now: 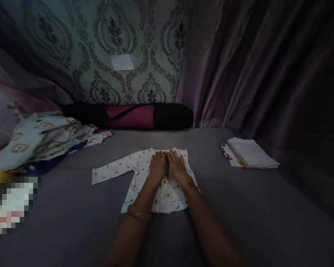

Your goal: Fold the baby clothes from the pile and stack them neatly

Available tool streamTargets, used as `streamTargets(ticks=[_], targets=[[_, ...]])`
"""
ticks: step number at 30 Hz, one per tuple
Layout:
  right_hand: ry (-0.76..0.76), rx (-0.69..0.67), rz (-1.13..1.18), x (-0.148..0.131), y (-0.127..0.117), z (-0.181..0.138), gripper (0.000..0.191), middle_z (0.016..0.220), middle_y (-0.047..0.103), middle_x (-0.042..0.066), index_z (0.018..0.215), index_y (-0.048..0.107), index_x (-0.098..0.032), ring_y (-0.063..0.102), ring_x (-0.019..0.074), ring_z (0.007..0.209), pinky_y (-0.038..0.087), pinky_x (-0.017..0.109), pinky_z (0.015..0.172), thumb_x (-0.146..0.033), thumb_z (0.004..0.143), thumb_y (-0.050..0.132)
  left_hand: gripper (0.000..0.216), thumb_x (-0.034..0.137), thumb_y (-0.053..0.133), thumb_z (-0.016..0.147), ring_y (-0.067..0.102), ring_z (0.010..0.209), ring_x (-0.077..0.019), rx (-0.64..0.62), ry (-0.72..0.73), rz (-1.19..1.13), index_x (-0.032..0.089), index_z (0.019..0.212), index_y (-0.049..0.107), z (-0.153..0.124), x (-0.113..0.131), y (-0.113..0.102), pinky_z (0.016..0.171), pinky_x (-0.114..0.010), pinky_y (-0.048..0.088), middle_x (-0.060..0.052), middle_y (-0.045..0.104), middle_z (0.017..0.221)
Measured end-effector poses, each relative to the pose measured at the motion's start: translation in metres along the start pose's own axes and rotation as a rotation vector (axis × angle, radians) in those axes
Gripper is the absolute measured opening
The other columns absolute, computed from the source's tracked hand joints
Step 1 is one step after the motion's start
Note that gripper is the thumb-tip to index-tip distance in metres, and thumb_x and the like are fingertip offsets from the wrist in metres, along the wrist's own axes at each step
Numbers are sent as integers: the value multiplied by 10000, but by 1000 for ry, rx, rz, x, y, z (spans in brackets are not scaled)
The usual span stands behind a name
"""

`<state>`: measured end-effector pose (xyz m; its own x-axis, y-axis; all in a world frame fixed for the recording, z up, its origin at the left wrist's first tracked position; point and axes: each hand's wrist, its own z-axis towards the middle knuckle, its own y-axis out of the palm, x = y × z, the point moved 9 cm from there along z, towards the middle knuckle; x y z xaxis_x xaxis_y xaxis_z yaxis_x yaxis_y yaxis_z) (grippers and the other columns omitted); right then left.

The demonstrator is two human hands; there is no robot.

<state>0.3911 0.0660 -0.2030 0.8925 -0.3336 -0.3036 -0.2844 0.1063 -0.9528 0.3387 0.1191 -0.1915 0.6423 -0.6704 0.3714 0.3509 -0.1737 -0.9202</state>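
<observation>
A small white baby shirt (139,178) with a scattered print lies spread on the grey sheet. Its left-side sleeve stretches out flat; the other sleeve is not seen sticking out and its position is mostly hidden by my arm. My left hand (158,165) rests flat on the upper chest of the shirt, fingers extended toward the collar. Right beside it, my right hand (176,166) presses flat on the same part, fingers stretched out. The two hands nearly meet along the shirt's front middle. Neither grips the cloth.
A heap of crumpled clothes (44,137) lies at the left. Folded cloths (253,152) are stacked at the right. A black and maroon long bag (130,116) runs along the patterned wall (117,33). Purple curtains (211,74) hang at the right. The grey sheet (72,222) surrounds the shirt.
</observation>
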Motion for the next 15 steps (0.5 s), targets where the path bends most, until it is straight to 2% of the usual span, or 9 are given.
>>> streamTargets(ticks=[4, 7, 15], targets=[[35, -64, 19, 5, 13, 2, 572, 1573, 149, 76, 1493, 243, -109, 83, 223, 1446, 18, 458, 1149, -333, 972, 162, 491, 185, 334, 923, 269, 1398, -313, -87, -26, 46, 57, 1391, 404, -2, -13, 20, 1126, -469, 202, -209, 350, 1482], [62, -70, 21, 9, 13, 2, 580, 1574, 148, 72, 1493, 240, -105, 79, 210, 1446, 13, 440, 1152, -345, 970, 171, 512, 249, 255, 954, 237, 1415, -273, -83, -20, 95, 72, 1420, 369, -3, -20, 23, 1148, -442, 170, -164, 331, 1504], [203, 50, -55, 28, 5, -1, 592, 1557, 199, 122, 1472, 273, -41, 117, 233, 1440, 12, 447, 1152, -319, 952, 224, 682, 506, 156, 946, 167, 1437, -265, -118, -87, 169, 85, 1464, 294, -3, -20, 29, 1162, -447, 123, -133, 247, 1543]])
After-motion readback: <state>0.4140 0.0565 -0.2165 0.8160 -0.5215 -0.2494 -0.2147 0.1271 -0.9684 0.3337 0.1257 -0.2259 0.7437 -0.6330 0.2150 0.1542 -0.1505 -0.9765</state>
